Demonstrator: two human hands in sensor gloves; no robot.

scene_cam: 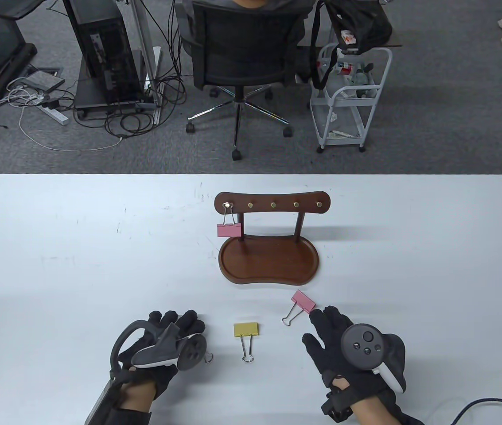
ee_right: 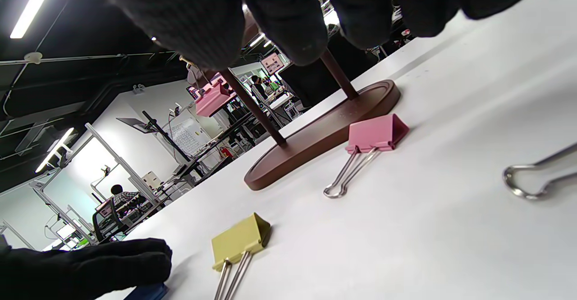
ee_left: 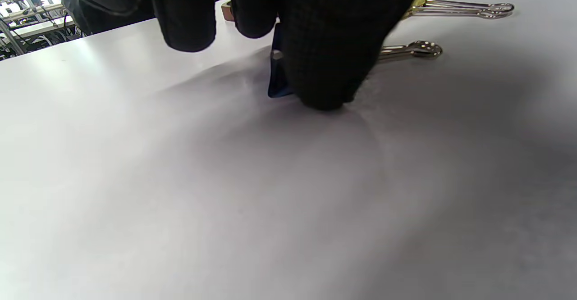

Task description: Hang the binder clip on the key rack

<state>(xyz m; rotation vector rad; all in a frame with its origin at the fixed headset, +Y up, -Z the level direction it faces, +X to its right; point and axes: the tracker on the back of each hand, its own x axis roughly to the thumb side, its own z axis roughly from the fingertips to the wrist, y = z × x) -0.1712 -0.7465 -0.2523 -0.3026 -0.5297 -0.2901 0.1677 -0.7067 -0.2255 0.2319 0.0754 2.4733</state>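
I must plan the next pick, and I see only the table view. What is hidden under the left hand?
Observer: A dark blue binder clip; the left hand's fingertips rest on it, on the table.
Operator: Does the right hand hold something?
Observer: No. In the right wrist view the right hand's fingers hang free, nothing between them.
Operator: Anything hidden near it?
Observer: Yes, a silver wire handle lies on the table; its clip body is out of frame.

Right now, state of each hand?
Left hand: fingers down on a blue binder clip lying on the table; whether it is gripped cannot be told.
Right hand: open, holding nothing, beside the pink binder clip.
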